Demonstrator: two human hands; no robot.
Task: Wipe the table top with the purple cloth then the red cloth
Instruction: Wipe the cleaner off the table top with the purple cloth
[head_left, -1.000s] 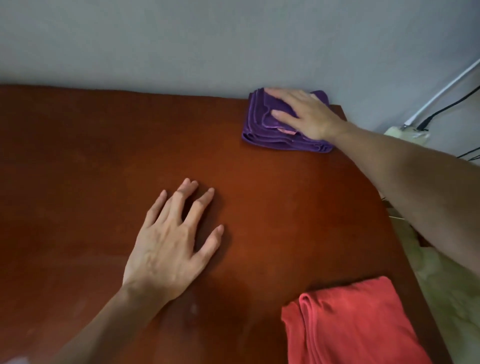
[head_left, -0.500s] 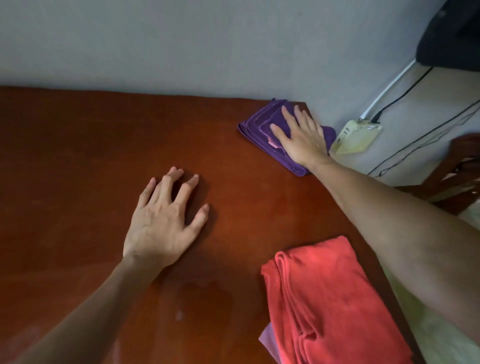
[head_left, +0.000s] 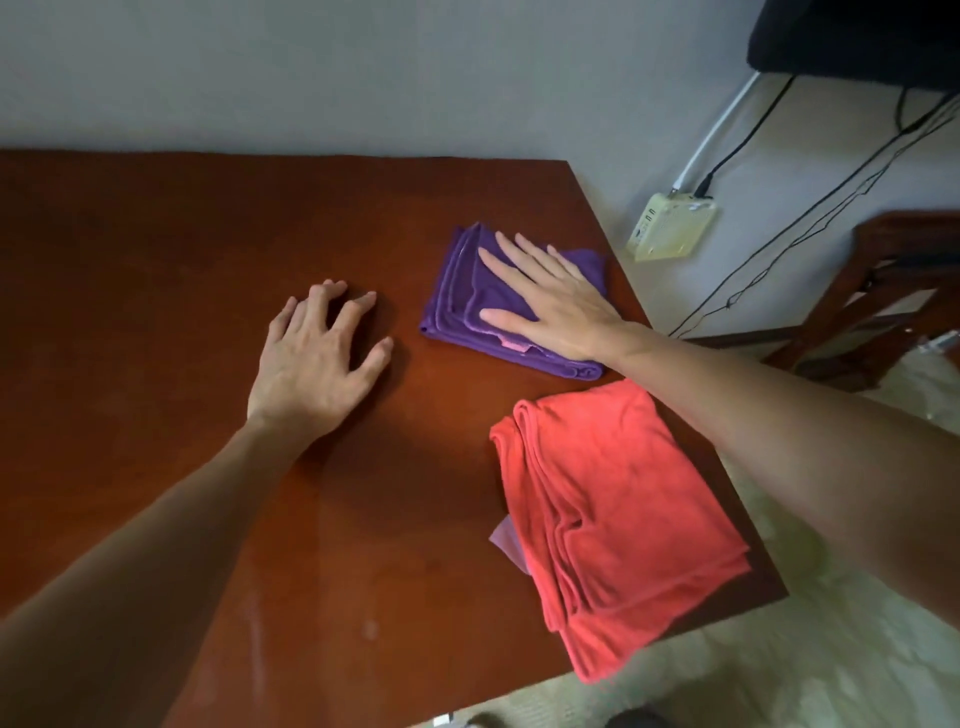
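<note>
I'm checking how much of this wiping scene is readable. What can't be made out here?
- Purple cloth, head view: its middle lies under the right hand.
- Pale mauve item: mostly under the red cloth.
- Table: left side cut off by the frame edge.
- Left hand: its palm faces down, unseen.

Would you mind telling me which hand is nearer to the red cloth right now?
The right hand. It presses flat on the purple cloth, just beyond the red cloth. The left hand rests on the bare table, farther off to the cloth's left.
</note>
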